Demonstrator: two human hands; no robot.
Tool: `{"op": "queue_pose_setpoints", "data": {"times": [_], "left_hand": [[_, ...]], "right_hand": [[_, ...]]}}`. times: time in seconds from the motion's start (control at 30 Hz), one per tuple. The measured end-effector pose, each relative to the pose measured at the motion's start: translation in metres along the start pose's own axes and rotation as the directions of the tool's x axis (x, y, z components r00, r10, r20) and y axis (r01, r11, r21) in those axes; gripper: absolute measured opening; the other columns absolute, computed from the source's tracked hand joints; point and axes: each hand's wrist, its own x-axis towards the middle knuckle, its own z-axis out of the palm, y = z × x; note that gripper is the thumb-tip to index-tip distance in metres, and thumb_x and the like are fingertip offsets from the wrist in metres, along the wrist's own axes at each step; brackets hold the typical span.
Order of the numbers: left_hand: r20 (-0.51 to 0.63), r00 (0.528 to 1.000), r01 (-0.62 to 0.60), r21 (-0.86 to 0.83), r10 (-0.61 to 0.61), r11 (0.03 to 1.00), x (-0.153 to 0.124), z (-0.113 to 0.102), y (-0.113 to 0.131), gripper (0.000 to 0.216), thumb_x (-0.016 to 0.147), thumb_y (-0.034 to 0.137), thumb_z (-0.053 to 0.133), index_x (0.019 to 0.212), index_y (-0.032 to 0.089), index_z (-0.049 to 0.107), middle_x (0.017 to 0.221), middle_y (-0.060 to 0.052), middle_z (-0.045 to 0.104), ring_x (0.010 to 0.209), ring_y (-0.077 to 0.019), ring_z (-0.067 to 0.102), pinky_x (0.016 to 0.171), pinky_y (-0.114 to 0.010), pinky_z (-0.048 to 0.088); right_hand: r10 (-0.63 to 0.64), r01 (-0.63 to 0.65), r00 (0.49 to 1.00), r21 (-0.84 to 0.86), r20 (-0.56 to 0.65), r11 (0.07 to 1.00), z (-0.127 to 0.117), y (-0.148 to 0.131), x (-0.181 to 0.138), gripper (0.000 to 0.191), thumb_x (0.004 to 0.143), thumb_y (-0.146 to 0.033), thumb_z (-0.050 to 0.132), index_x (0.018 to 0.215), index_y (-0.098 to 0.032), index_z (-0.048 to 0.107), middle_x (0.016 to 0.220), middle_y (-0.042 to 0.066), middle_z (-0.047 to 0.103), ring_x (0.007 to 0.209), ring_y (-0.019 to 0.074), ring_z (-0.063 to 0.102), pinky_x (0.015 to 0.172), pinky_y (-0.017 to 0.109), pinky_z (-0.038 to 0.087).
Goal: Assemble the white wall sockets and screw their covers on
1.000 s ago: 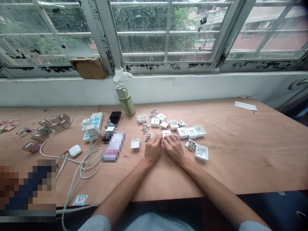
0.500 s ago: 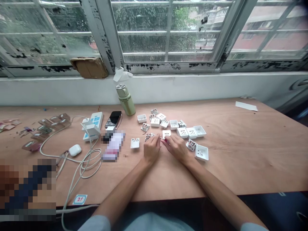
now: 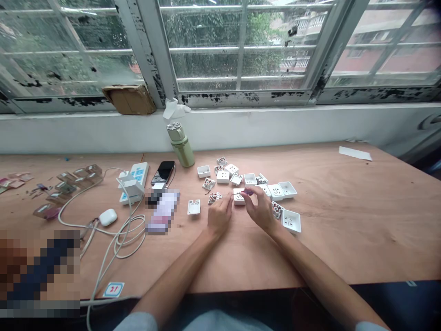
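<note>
A thin tool with a dark reddish handle [image 3: 247, 192] lies across the top of a white socket block [image 3: 239, 197], its shaft pointing toward the left hand [image 3: 220, 214]. The right hand [image 3: 262, 210] grasps the handle between thumb and fingers. The left hand is curled, thumb and forefinger drawn together near the shaft's tip; whether they pinch anything cannot be told.

Around them sit open white casings. The near-right casing [image 3: 291, 221] shows slotted holes in its floor, as does the far-right casing [image 3: 287, 189], which touches a slotted socket block [image 3: 276, 191]. A socket insert [image 3: 215, 197] with reddish parts lies just beyond the left hand, and a white cover plate [image 3: 194, 208] lies to its left. Farther left, small see-through boxes [image 3: 65, 187] bear pale labels; their contents are too small to make out.

The front edge of the wooden table [image 3: 361, 239] runs beneath both forearms. Wood surface stretches from the casings to the slanting right edge, with a paper strip [image 3: 355, 153] near the back.

The right hand partly covers another insert [image 3: 277, 209]. Pixelation hides the lower-left corner, and a white cable [image 3: 94, 280] runs out of view at the bottom.
</note>
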Motion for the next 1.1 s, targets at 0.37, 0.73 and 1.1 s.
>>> {"op": "queue_pose_setpoints", "data": {"times": [0.37,0.73,1.1], "left_hand": [[0.113,0.993,0.028,-0.104,-0.017,0.994,0.003,-0.009,0.006,0.026,0.095,0.018,0.046,0.114,0.019,0.064,0.11,-0.007,0.07,0.1,-0.0184,0.065,0.089,-0.032,0.053],[0.145,0.989,0.009,-0.106,0.006,0.994,0.002,-0.006,0.004,0.025,0.093,0.016,0.048,0.111,0.019,0.064,0.105,-0.007,0.068,0.098,-0.0193,0.061,0.087,-0.034,0.051],[0.164,0.986,0.024,-0.103,-0.007,0.994,0.002,-0.007,0.005,0.025,0.093,0.017,0.048,0.112,0.021,0.064,0.104,-0.007,0.068,0.097,-0.0196,0.062,0.087,-0.034,0.051]], "right_hand": [[0.119,-0.12,0.993,-0.181,-0.016,0.976,0.008,0.026,0.01,0.048,0.099,-0.021,0.04,0.145,-0.021,0.03,0.102,0.012,0.062,0.089,0.0223,0.062,0.077,0.04,0.054],[0.12,-0.118,0.993,-0.185,-0.001,0.976,0.007,0.025,0.007,0.044,0.099,-0.022,0.041,0.143,-0.02,0.034,0.101,0.012,0.062,0.085,0.0214,0.062,0.075,0.039,0.055],[0.096,-0.083,0.994,-0.19,0.061,0.978,0.007,0.026,0.01,0.044,0.098,-0.021,0.041,0.142,-0.02,0.038,0.103,0.011,0.063,0.089,0.0226,0.061,0.079,0.039,0.052]]}}
